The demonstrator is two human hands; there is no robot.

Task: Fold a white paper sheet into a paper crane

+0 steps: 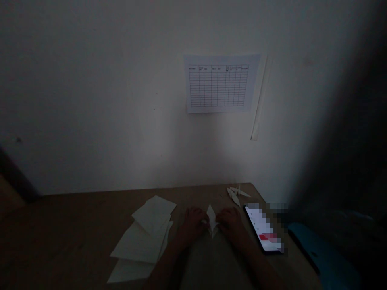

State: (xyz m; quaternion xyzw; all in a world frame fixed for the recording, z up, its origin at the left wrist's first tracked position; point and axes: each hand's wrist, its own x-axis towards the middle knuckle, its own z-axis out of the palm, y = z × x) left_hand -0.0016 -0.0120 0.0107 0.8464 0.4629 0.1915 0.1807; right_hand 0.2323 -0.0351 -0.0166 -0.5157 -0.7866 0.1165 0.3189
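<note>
Between my two hands, a small piece of white paper folded into a narrow diamond (212, 215) rests on or just above the brown table (75, 229). My left hand (195, 222) pinches its left side, with the fingers curled in. On the opposite side my right hand (230, 221) grips the right edge, fingers bent too. The paper's pointed top rises between the hands, and smaller points show at the bottom. Dim light hides the fingertips' exact hold. Beyond my right hand lie folded white paper shapes (233, 196) with pointed ends.
Several loose white paper sheets (145, 237) overlap left of my hands. A phone with a lit screen (263, 229) lies to the right. Past the table's right edge is a blue-green chair or similar object (323, 253). A printed table sheet (222, 84) hangs on the wall behind.
</note>
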